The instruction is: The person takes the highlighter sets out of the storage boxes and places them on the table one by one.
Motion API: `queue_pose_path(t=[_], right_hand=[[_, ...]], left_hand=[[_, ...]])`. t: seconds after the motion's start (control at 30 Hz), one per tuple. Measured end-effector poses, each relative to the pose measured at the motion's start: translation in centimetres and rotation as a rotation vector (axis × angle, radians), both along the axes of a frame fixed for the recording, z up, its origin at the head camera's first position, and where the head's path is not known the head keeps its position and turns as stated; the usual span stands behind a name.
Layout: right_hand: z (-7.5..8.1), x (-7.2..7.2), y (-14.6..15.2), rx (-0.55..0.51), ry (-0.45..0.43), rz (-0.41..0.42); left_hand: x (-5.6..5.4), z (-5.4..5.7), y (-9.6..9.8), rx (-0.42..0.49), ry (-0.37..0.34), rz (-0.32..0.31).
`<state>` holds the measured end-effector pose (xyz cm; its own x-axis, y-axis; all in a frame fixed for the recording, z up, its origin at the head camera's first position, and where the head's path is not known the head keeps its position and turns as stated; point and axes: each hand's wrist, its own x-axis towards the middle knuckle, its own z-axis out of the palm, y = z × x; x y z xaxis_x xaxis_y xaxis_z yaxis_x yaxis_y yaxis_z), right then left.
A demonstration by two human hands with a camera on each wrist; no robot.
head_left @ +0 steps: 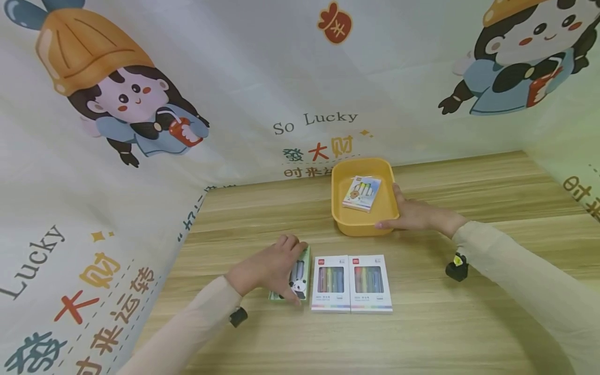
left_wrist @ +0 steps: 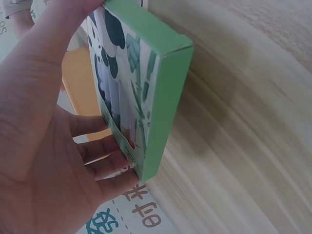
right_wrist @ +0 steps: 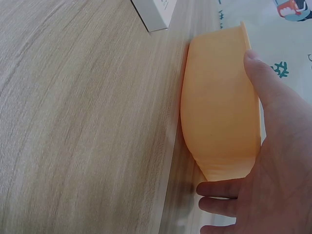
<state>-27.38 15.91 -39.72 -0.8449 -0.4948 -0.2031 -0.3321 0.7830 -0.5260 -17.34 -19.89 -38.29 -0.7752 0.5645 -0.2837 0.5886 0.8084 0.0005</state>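
My left hand [head_left: 272, 265] grips a green marker box [head_left: 302, 273] with a panda print. Its thumb is at the near end and its fingers are at the far end. In the left wrist view the green box [left_wrist: 163, 107] stands tilted across the fingers, pens showing through its window. My right hand [head_left: 414, 212] holds a yellow plastic bin [head_left: 365, 226] by its near right corner, thumb along the rim and fingers round the side. Inside the bin lies a small white marker box [head_left: 362, 194] with a bear print.
Two white boxes of coloured pens, a left one [head_left: 330, 284] and a right one [head_left: 371, 284], lie side by side just right of the green box. A printed cloth [head_left: 244, 78] hangs behind and beside the wooden table [head_left: 328, 344].
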Motion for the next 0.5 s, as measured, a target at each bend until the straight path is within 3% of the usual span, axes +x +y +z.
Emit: queue_pose_path(t=[0.5], right_hand=[[-0.21, -0.29, 0.06, 0.004, -0.005, 0.004]], left_hand=[[0.38, -0.75, 0.06, 0.013, -0.017, -0.017]])
